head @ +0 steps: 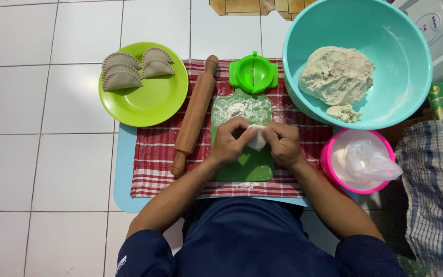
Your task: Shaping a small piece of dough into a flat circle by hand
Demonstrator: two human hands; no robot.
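Dark navy short-sleeved shirt across the bottom centre of the frame, plain cloth, sleeves ending above the elbows. Small white mark on the left sleeve [122,262] at the lower left. Bare forearms, bare left hand [230,141] and right hand [282,142], without rings or watch.

Both hands meet over a green board [245,164]: the left hand [230,141] and right hand [283,142] pinch a small piece of dough [257,137] between them. A rolling pin [195,115] lies just left of the left hand; a pink bowl [329,164] sits right of the right hand.
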